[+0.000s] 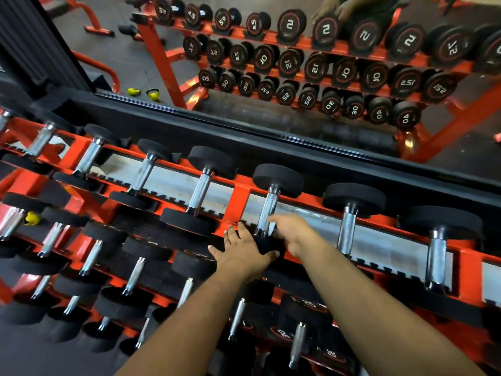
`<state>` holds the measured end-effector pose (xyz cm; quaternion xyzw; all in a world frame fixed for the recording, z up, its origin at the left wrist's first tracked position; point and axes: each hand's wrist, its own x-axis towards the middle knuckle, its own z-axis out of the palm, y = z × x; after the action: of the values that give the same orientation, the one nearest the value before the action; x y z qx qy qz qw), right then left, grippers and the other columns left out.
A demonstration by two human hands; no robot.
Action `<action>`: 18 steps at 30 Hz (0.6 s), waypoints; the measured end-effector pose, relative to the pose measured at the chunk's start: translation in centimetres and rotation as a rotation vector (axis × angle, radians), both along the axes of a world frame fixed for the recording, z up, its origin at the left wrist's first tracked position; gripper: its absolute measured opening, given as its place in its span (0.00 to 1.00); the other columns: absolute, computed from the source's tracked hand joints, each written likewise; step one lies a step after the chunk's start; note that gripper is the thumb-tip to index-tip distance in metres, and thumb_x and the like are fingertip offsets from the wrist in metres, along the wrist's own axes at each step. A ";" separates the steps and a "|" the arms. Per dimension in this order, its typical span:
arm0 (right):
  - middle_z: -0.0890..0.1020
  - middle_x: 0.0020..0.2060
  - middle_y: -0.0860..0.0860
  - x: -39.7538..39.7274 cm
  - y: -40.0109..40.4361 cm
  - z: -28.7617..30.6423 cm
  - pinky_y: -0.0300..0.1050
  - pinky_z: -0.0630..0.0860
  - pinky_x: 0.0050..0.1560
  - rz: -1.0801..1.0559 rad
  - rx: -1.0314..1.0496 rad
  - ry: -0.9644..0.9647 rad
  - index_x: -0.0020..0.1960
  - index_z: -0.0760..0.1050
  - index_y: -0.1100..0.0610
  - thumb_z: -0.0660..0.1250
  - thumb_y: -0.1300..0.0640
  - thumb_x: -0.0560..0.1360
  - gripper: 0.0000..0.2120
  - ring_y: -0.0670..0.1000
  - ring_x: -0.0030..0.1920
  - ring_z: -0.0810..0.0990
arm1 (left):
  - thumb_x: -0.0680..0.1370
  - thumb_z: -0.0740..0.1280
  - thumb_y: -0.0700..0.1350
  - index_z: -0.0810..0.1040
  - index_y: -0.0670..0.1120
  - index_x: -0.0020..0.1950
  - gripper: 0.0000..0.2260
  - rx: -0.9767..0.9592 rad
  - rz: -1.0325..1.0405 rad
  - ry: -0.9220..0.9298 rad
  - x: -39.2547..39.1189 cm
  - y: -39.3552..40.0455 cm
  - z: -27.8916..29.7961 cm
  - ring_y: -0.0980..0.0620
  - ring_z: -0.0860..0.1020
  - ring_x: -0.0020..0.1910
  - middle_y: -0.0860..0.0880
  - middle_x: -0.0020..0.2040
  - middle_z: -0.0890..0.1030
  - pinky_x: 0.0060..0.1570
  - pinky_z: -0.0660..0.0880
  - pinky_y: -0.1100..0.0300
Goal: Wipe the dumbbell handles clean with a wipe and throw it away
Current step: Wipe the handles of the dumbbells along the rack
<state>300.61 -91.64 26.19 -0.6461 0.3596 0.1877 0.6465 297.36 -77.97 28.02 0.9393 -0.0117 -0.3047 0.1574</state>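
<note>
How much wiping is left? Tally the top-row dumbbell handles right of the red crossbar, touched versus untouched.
Touched handle, at the right hand: 1
Untouched handles: 2
Total: 3

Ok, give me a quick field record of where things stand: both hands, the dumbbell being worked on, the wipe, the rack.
left hand: flat on the near black head of the dumbbell, fingers straight
right hand: at the lower end of the handle; grip unclear
dumbbell handle: chrome, top row, resting on the rack
wipe: cannot make one out
rack: orange, tiered, full of dumbbells
mirror: behind the rack, reflects it
</note>
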 end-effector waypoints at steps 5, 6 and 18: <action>0.83 0.53 0.58 3.2 -0.3 1.5 0.56 0.77 0.60 -0.262 0.194 -0.098 0.58 0.79 0.58 0.68 0.57 0.77 0.12 0.58 0.54 0.81 | 0.73 0.63 0.74 0.37 0.43 0.82 0.55 -0.015 0.004 -0.002 0.0 0.0 -0.1 0.40 0.46 0.82 0.40 0.83 0.42 0.74 0.43 0.27; 0.83 0.54 0.57 2.9 -0.1 1.5 0.58 0.76 0.62 -0.238 0.181 -0.104 0.59 0.79 0.57 0.68 0.57 0.77 0.12 0.58 0.56 0.81 | 0.73 0.63 0.74 0.37 0.43 0.82 0.55 -0.022 0.006 -0.002 -0.1 0.0 -0.2 0.40 0.46 0.82 0.40 0.83 0.42 0.74 0.42 0.27; 0.83 0.55 0.59 4.0 -0.5 1.9 0.54 0.80 0.51 -0.176 0.160 -0.048 0.57 0.80 0.61 0.71 0.51 0.75 0.16 0.58 0.54 0.82 | 0.74 0.62 0.74 0.35 0.43 0.82 0.55 0.019 -0.006 0.036 0.1 -0.3 0.1 0.40 0.44 0.82 0.39 0.83 0.41 0.74 0.41 0.27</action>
<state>304.57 -92.17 28.04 -0.5628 0.3831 0.1427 0.7184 297.48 -78.24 28.09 0.9350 -0.0088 -0.3221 0.1480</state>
